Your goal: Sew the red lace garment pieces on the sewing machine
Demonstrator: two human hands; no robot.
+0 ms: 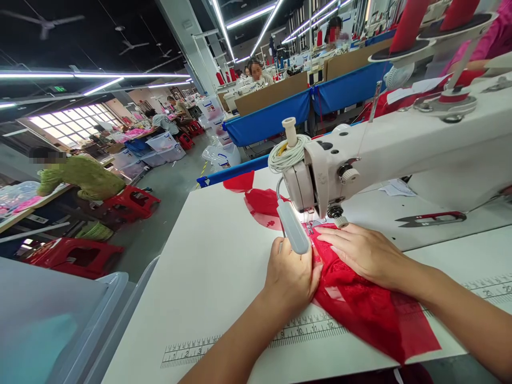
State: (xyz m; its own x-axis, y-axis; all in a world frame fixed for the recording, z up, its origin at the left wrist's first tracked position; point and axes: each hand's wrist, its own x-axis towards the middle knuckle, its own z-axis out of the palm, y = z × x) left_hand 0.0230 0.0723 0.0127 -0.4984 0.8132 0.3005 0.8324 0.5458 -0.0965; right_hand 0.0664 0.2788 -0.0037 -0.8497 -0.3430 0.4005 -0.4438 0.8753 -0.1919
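Sheer red fabric (360,314) with lacy parts lies under the needle area of a white sewing machine (372,149) and drapes toward the table's front edge. My left hand (290,274) is closed on the fabric's left edge, just in front of the presser foot (309,228). Its fingertips are partly hidden behind a grey lamp head (294,226). My right hand (364,250) lies flat on the fabric, right of the foot, with fingers stretched toward it. Behind the foot, more red fabric (262,205) rests on the white table.
Thread snips (432,218) lie on the machine bed at right. Red thread cones (410,26) stand above the machine. Printed rulers (300,333) run along the table (192,277). Plastic bins (116,298) stand at left, near red stools (72,256). Other people sit at tables beyond.
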